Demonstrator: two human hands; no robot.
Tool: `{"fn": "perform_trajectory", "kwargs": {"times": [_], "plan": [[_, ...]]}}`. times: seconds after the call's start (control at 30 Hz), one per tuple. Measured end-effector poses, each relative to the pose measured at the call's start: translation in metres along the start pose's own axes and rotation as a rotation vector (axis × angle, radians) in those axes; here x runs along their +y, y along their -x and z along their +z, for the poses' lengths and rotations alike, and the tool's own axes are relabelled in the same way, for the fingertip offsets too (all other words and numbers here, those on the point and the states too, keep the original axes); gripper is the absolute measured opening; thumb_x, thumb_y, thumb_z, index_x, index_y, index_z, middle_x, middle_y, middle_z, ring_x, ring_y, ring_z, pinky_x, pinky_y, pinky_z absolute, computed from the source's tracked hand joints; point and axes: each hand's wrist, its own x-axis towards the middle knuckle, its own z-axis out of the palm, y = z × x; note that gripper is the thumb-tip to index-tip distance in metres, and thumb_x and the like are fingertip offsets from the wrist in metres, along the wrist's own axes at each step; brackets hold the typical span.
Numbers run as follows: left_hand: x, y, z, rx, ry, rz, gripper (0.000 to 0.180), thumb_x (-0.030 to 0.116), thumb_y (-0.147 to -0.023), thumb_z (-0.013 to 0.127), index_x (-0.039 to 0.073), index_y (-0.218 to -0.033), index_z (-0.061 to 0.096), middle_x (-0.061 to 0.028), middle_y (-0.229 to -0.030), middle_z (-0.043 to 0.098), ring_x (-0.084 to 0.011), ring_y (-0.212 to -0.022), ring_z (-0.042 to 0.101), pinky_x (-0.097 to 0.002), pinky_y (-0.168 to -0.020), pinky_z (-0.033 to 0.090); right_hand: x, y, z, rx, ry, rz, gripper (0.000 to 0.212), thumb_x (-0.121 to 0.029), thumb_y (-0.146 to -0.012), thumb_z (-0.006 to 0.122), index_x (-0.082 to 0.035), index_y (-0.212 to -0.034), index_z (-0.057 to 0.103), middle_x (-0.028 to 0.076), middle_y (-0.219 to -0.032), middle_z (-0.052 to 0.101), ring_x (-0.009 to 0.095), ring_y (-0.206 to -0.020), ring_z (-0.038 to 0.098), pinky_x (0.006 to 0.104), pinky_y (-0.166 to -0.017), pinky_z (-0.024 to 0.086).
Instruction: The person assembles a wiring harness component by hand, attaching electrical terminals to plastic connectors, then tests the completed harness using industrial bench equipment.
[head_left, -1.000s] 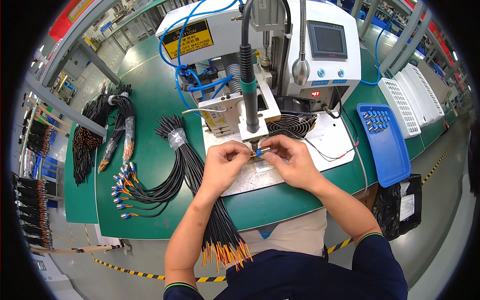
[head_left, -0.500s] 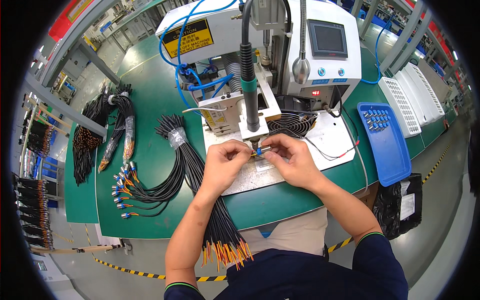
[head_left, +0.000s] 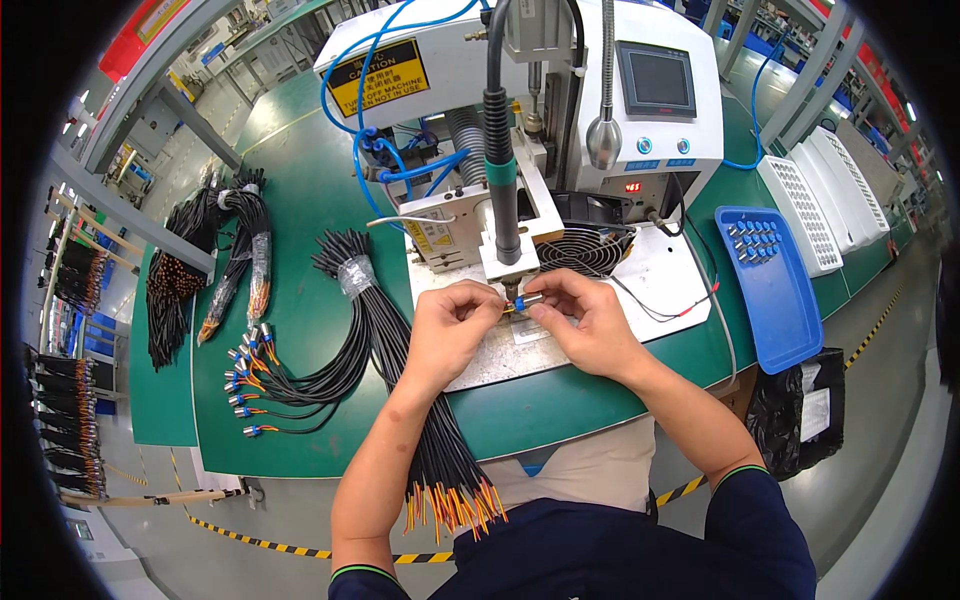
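Under the machine's vertical head, both my hands meet at a small metal-and-blue cylindrical connector. My right hand pinches the connector between thumb and fingertips. My left hand is closed on thin orange-yellow wire just left of it; the fingers hide most of the wire. The tip of the soldering machine reaches down right above the connector. Beside my left forearm lies a tied bundle of black cables, its stripped orange and yellow ends hanging over the table's front edge. Left of it, several cables end in blue-and-silver connectors.
A blue tray with several metal connectors lies on the right, beside white perforated racks. More black cable bundles rest at the far left. A round fan grille and loose thin leads sit behind my right hand. A black bag-lined bin stands lower right.
Both hands keep the same pose at the connector. The red digits on the machine's small display have changed.
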Motion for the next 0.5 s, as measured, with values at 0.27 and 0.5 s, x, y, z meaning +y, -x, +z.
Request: {"fn": "perform_trajectory", "kwargs": {"times": [0.27,0.5], "plan": [[-0.0038,-0.0008,-0.0004,-0.002,-0.003,0.029,0.013,0.003,-0.1,0.077,-0.009,-0.104,0.08,-0.0053,-0.101,0.078,-0.0065,-0.086,0.066,-0.0232,-0.077,0.053,-0.0017,0.0006,0.0003,0.0,-0.021,0.013,0.025,0.001,-0.102,0.074,0.006,-0.126,0.069,0.008,-0.113,0.074,0.01,-0.1,0.072,0.0271,-0.091,0.06],[-0.0022,-0.0003,-0.0018,-0.008,-0.024,0.005,0.013,0.003,-0.099,0.077,-0.009,-0.104,0.08,-0.0058,-0.102,0.078,-0.0068,-0.086,0.066,-0.0233,-0.078,0.054,0.0009,0.0007,0.0009,0.005,-0.013,-0.001,0.026,0.0,-0.102,0.074,0.006,-0.127,0.07,0.008,-0.113,0.073,0.011,-0.104,0.07,0.0278,-0.091,0.061]]}}
